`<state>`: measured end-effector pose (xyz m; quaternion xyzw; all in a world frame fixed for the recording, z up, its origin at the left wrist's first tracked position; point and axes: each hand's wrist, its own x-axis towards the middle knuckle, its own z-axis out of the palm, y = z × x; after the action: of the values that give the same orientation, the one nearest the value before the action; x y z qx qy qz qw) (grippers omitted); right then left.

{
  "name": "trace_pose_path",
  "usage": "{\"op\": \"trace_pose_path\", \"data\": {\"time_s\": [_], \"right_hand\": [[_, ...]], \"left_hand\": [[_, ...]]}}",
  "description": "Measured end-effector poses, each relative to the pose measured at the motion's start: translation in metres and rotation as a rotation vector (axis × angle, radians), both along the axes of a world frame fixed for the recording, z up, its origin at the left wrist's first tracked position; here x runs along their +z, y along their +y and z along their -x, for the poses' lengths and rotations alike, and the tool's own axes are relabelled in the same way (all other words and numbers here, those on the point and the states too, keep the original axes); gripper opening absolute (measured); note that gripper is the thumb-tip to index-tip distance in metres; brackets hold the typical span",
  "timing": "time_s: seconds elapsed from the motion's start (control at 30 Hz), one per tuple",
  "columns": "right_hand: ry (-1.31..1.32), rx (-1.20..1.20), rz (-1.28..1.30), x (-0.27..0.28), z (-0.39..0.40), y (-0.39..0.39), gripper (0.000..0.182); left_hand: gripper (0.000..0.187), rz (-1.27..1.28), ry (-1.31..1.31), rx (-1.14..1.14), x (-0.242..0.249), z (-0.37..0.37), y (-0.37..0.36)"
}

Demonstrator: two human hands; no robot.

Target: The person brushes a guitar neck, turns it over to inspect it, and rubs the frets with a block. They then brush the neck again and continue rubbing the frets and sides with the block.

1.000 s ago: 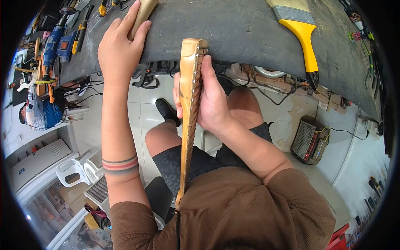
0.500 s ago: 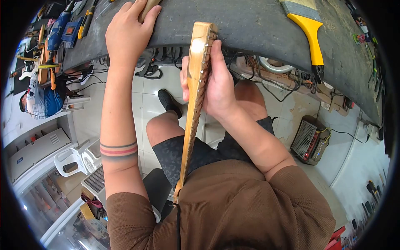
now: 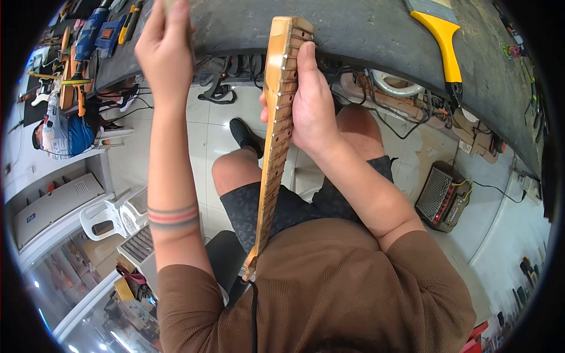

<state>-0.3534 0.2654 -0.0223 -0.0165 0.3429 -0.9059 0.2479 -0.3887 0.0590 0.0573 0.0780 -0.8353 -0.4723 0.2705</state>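
Observation:
My right hand [image 3: 313, 112] is wrapped round a guitar neck [image 3: 278, 97], thumb against the fretboard side and fingers behind. The neck stands lengthwise in front of my body, its wide end near the bench edge and its headstock end by my shirt. Its fretboard [image 3: 280, 141], with metal frets and dark dots, faces right. My left hand [image 3: 166, 62] is raised over the bench edge to the left of the neck and apart from it. Its fingers close on a tan block-like piece [image 3: 169, 5], mostly hidden and cut off by the top of the view.
The dark workbench [image 3: 235, 26] spans the top, with a yellow-handled brush [image 3: 441, 44] at right and a blue power tool [image 3: 91, 29] at left. Cables hang under its edge. An amplifier [image 3: 442, 194] stands on the floor at right. Another person [image 3: 70, 132] sits far left, near white chairs [image 3: 101, 220].
My left hand has lifted and moved left with the tan piece, its wrist turning. The guitar neck has rolled in my right hand, so more of the fretboard shows.

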Motion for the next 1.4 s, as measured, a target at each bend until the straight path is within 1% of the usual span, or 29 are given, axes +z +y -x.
{"op": "trace_pose_path", "data": {"time_s": [0.03,0.07,0.13,0.2,0.27,0.3,0.37,0.4,0.5,0.57,0.6,0.67,0.7,0.8,0.83,0.9,0.93,0.97,1.0,1.07,1.1,1.13,1.17,1.2,1.23,1.27,1.33,1.37,1.4], "right_hand": [[0.000,-0.041,-0.037,0.001,-0.002,-0.001,0.073],[-0.003,-0.038,-0.031,0.000,-0.003,-0.005,0.073],[0.127,-0.180,-0.132,-0.005,0.000,-0.015,0.066],[0.128,-0.206,-0.099,-0.007,-0.001,-0.022,0.063],[0.191,-0.314,-0.191,-0.011,-0.001,-0.028,0.063],[0.200,-0.303,-0.314,-0.012,-0.001,-0.026,0.064],[0.222,-0.333,-0.358,-0.010,-0.004,-0.027,0.064],[0.249,-0.361,-0.402,-0.010,-0.004,-0.028,0.064],[0.270,-0.379,-0.434,-0.013,-0.002,-0.030,0.065],[0.283,-0.380,-0.472,-0.015,-0.002,-0.028,0.065],[0.301,-0.377,-0.505,-0.012,-0.002,-0.026,0.065],[0.292,-0.415,-0.529,-0.006,-0.005,-0.027,0.064],[0.285,-0.407,-0.506,-0.005,-0.005,-0.027,0.063],[0.256,-0.392,-0.461,-0.004,-0.005,-0.026,0.060],[0.267,-0.404,-0.483,-0.005,-0.005,-0.027,0.060],[0.318,-0.452,-0.543,-0.008,-0.003,-0.029,0.059],[0.322,-0.457,-0.545,-0.006,-0.002,-0.027,0.059],[0.317,-0.451,-0.537,-0.004,-0.004,-0.026,0.059],[0.310,-0.447,-0.530,-0.002,-0.005,-0.024,0.059],[0.286,-0.392,-0.555,0.000,-0.006,-0.022,0.058],[0.307,-0.405,-0.557,-0.005,-0.004,-0.025,0.058],[0.323,-0.419,-0.563,-0.008,-0.003,-0.026,0.059],[0.317,-0.420,-0.562,-0.008,-0.003,-0.027,0.059],[0.279,-0.391,-0.507,-0.007,-0.004,-0.028,0.059],[0.239,-0.362,-0.453,-0.006,-0.004,-0.028,0.059],[0.233,-0.371,-0.453,-0.007,-0.003,-0.028,0.059],[0.243,-0.367,-0.444,-0.009,-0.003,-0.029,0.059],[0.292,-0.415,-0.513,-0.009,-0.003,-0.029,0.057],[0.299,-0.419,-0.511,-0.006,-0.001,-0.027,0.057]], "left_hand": [[0.037,-0.178,0.082,0.040,0.004,-0.016,0.013],[0.036,-0.446,0.015,-0.008,0.007,-0.039,0.010],[0.033,-0.759,-0.077,-0.134,0.003,-0.081,0.016],[0.040,-0.617,-0.221,-0.053,0.004,-0.114,0.041],[0.069,-0.345,-0.253,0.016,-0.012,-0.135,0.054],[0.072,-0.226,-0.222,0.000,-0.019,-0.139,0.060],[0.074,-0.039,-0.147,-0.058,-0.028,-0.140,0.075],[0.073,0.120,-0.140,-0.060,-0.028,-0.139,0.079],[0.072,0.160,-0.164,-0.053,-0.026,-0.137,0.090],[0.073,0.396,-0.148,-0.009,-0.027,-0.140,0.094],[0.073,0.394,-0.157,-0.015,-0.029,-0.150,0.097],[0.074,0.275,-0.332,0.046,-0.030,-0.189,0.105],[0.073,0.285,-0.419,0.050,-0.033,-0.211,0.106],[0.073,0.311,-0.387,0.004,-0.037,-0.229,0.104],[0.073,0.409,-0.284,0.010,-0.045,-0.215,0.099],[0.069,0.296,-0.311,0.033,-0.022,-0.153,0.107],[0.065,0.315,-0.136,-0.028,-0.023,-0.116,0.099],[0.063,0.374,-0.136,0.004,-0.011,-0.085,0.101],[0.062,0.402,-0.137,-0.016,-0.004,-0.062,0.097],[0.062,0.398,-0.148,-0.012,-0.006,-0.061,0.095],[0.063,0.341,-0.182,0.001,-0.008,-0.078,0.098],[0.063,0.282,-0.220,0.011,-0.016,-0.109,0.101],[0.067,0.395,-0.172,-0.005,-0.028,-0.140,0.101],[0.070,0.364,-0.256,0.002,-0.035,-0.173,0.103],[0.071,0.387,-0.236,-0.015,-0.045,-0.201,0.102],[0.070,0.401,-0.281,-0.001,-0.038,-0.209,0.107],[0.070,0.367,-0.290,0.022,-0.039,-0.193,0.106],[0.069,0.340,-0.270,0.033,-0.031,-0.166,0.107],[0.068,0.312,-0.251,0.040,-0.021,-0.131,0.108]]}}
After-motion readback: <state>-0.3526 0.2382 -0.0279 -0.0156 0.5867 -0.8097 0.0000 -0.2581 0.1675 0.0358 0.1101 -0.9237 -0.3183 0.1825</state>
